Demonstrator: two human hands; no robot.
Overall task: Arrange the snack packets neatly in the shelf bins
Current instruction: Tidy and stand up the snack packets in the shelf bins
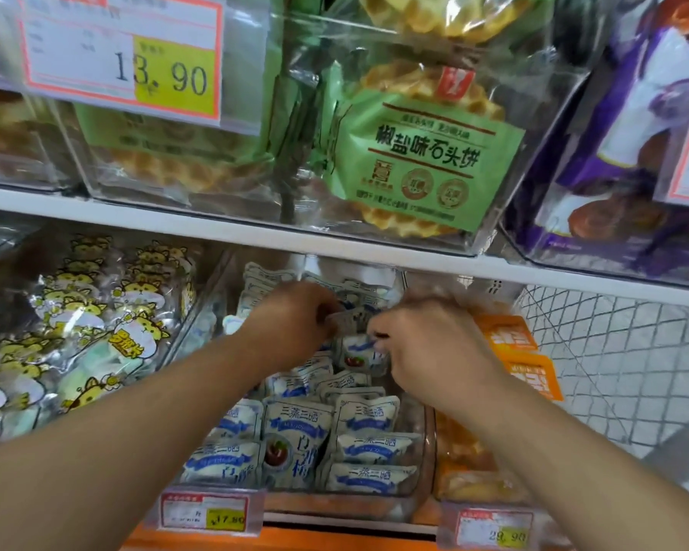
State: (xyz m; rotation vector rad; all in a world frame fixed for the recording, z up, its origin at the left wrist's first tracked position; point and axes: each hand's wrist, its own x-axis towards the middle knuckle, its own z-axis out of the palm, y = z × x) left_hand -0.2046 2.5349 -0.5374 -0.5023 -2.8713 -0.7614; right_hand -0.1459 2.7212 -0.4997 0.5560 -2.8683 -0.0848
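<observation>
Both my hands reach into a clear plastic bin on the lower shelf, filled with several small white-and-blue snack packets. My left hand and my right hand meet over the middle of the bin. Together they pinch one small packet by its edges, fingers curled on it. More white-and-blue packets lie stacked behind my hands and in rows in front of them. Another packet with a red fruit picture sits just below the held one.
Left bin holds clear packets with yellow cat prints. Right bin holds orange packets. A wire mesh panel stands far right. The upper shelf carries green waffle-biscuit bags and purple packs. Price tags hang in front.
</observation>
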